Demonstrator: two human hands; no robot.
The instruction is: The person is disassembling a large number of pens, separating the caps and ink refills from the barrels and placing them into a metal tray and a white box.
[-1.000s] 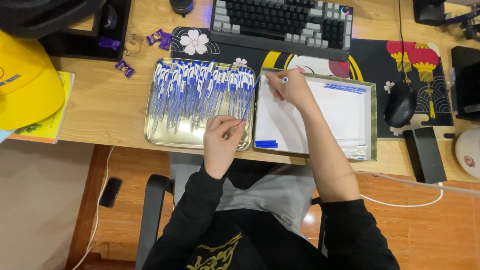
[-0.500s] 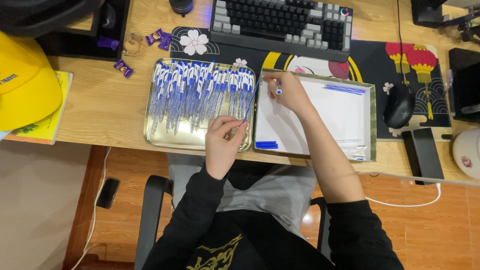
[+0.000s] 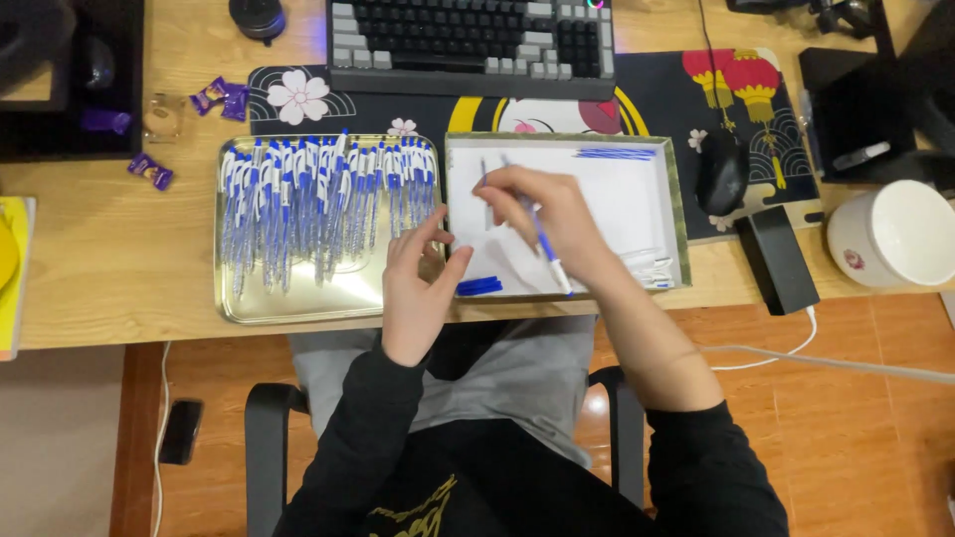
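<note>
i can't make out what lies under my right hand [image 3: 542,214]; its fingers close round a blue-and-white ballpoint pen [image 3: 544,249] above the white-lined shallow tray [image 3: 676,199] at the wooden desk's front edge. half a second ago that hand reached to the tray's far left corner; it has drawn back. my left hand [image 3: 418,288], fingers loosely spread and holding nothing, sits at the gold metal tray [image 3: 298,306] of pens. a black mouse [image 3: 722,171] and grey keyboard [image 3: 468,45] lie beyond.
</note>
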